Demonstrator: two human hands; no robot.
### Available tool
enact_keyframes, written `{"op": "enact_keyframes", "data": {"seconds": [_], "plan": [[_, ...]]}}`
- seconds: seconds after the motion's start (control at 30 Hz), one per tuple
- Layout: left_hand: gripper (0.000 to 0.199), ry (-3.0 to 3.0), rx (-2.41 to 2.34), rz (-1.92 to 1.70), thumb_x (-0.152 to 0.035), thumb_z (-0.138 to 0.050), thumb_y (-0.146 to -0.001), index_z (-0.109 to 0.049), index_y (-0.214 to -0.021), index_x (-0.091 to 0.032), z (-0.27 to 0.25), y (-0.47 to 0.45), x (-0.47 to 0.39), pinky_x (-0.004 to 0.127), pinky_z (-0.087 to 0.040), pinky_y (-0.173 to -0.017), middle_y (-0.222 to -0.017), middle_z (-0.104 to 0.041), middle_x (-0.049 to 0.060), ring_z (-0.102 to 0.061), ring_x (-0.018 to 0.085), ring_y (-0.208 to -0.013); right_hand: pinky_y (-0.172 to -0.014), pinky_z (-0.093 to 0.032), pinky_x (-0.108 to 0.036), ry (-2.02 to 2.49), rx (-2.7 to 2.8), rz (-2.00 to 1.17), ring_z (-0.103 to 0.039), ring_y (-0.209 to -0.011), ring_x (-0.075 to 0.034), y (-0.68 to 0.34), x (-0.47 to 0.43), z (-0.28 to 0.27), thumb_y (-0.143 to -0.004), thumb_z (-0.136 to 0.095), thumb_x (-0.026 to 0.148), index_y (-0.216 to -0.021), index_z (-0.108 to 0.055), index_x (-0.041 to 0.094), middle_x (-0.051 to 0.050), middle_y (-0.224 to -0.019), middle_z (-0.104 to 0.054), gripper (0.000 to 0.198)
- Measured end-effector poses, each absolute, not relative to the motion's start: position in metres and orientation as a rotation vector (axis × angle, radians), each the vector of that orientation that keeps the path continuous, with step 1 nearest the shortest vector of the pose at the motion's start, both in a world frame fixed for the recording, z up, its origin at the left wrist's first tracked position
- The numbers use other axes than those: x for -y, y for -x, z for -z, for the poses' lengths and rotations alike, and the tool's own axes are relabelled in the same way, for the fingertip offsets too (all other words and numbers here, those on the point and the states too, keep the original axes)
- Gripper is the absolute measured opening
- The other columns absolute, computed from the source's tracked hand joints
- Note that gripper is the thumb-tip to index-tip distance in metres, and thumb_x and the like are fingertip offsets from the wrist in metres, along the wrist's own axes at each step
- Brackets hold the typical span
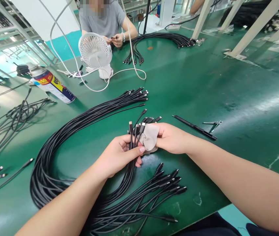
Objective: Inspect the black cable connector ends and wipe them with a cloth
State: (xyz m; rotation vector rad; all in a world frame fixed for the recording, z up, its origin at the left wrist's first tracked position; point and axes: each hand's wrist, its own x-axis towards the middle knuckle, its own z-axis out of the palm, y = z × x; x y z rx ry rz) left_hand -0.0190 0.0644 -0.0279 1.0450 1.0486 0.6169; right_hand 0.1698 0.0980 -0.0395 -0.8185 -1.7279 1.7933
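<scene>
My left hand (120, 154) is closed round several black USB cables (131, 136), their plugs pointing up and away from me. Pinched in my right hand (170, 137) is a light grey cloth (150, 136), which lies against the plugs and my left fingertips. My right fingertips are partly hidden behind the cloth. The cables run down from my left hand into a large curved bundle (48, 147) on the table. Below my hands, more loose cable ends (169, 182) fan out to the right.
The green table (240, 108) carries tweezers (213, 124) and a black pen-like tool (195, 127) at right. A spray can (53, 85) and white fan (96, 54) stand farther back. Tangled cables (19, 114) lie at left. Across the table, a person (103, 19) handles cables.
</scene>
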Motion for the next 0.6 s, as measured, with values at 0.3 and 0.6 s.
{"op": "enact_keyframes", "data": {"seconds": [0.3, 0.6], "plan": [[0.024, -1.030, -0.994, -0.527, -0.026, -0.079, -0.069, -0.060, -0.073, -0.014, 0.0245, 0.0233, -0.0658, 0.022, -0.046, -0.055, -0.058, -0.060, -0.004, -0.057, 0.008, -0.049, -0.064, -0.047, -0.024, 0.907, 1.706, -1.755, -0.059, -0.068, -0.011, -0.1689, -0.0960, 0.0339, -0.070, -0.065, 0.015, -0.079, -0.064, 0.016, 0.001, -0.076, -0.067, 0.010], [0.022, -1.009, -0.973, -0.531, -0.025, -0.078, -0.070, -0.060, -0.073, -0.013, 0.0267, 0.0249, -0.0683, 0.021, -0.045, -0.053, -0.057, -0.060, -0.004, -0.057, 0.008, -0.048, -0.069, -0.048, -0.026, 0.942, 1.800, -1.677, -0.060, -0.072, -0.012, -0.1703, -0.0957, 0.0338, -0.078, -0.055, 0.018, -0.080, -0.065, 0.015, -0.002, -0.079, -0.068, 0.011]]}}
